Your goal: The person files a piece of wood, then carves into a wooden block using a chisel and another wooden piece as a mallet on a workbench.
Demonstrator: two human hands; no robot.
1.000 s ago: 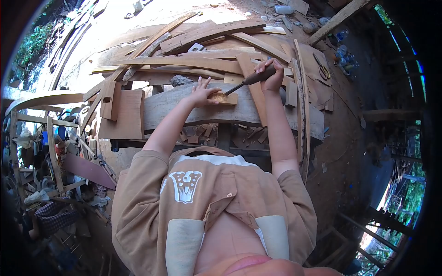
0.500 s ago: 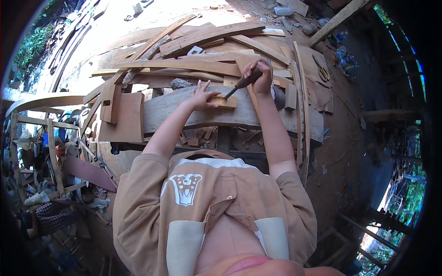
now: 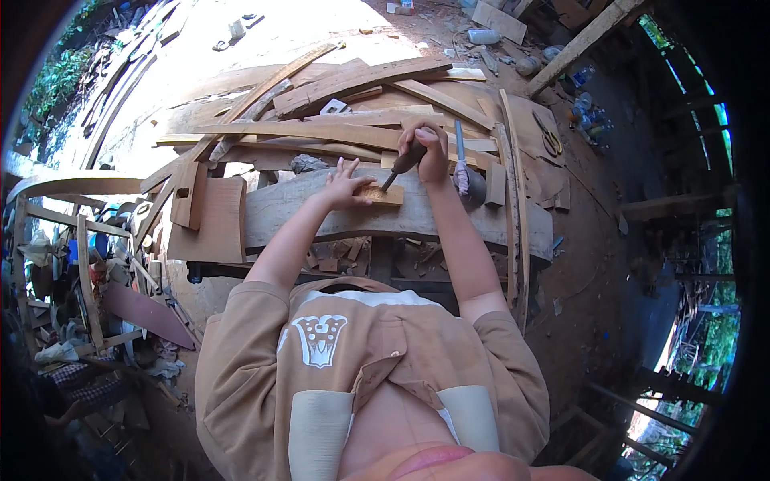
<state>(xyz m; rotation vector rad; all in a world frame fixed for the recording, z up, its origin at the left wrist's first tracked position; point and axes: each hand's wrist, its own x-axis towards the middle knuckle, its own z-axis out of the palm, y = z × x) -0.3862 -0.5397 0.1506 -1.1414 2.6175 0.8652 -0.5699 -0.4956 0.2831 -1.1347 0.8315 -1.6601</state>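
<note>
My right hand (image 3: pixel 431 151) is wrapped around the dark handle of a chisel (image 3: pixel 399 167), which slants down to the left. Its metal tip meets the top of a small light-brown wooden block (image 3: pixel 391 195), where the surface looks rough and cut. At the block's left end is my left hand (image 3: pixel 343 192), with thumb and forefinger gripping it and the other fingers spread upward. Beneath the block lies a thick, grey, curved wooden beam (image 3: pixel 297 210). To the right of my right forearm are a rod-like grey handle (image 3: pixel 459 144) and a dark round object (image 3: pixel 476 189).
Long boards (image 3: pixel 361 86) lie piled beyond the beam. A mortised wood piece (image 3: pixel 187 196) rests on a wide board (image 3: pixel 224 220) at left. Scissors-like cutters (image 3: pixel 549 136) and upright strips (image 3: pixel 513 208) are at right. Wood scraps (image 3: pixel 345 252) lie below the beam.
The view has shifted slightly, so the bench appears lower and further left. My right hand and the chisel handle have tipped left, uncovering the grey handle beside my arm. Both hands keep their grips.
</note>
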